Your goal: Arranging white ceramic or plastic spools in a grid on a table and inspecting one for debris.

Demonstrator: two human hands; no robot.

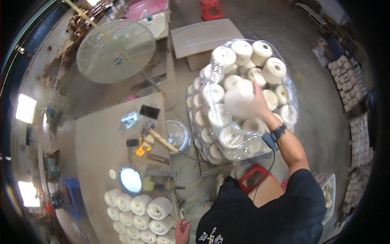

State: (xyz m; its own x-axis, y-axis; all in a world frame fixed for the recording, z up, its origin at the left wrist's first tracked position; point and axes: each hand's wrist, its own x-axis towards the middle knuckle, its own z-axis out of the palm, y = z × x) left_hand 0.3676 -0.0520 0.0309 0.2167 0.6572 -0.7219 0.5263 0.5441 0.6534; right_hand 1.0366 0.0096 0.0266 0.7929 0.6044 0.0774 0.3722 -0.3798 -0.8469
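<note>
At the plastic-wrapped stack, my right hand (260, 105) is closed on a white hollow cylinder (239, 97), which is smeared by motion. Around it stand several similar white cylinders (274, 70) with round holes in their ends, under and inside clear plastic film (243, 156). Low in the picture, my left hand (183, 232) hangs beside the table edge, fingers loosely bent and apart, nothing seen in them. Nearest to it are rows of white cylinders (159, 208) lying on the table (93, 142).
On the table lie a hammer (162, 140), a black phone (150, 112), an orange tool (142, 149) and a round blue-rimmed lit disc (130, 181). A large fan (115, 51) stands beyond. A red stool (248, 179) is by my legs. More stacked white pieces (344, 81) line the right.
</note>
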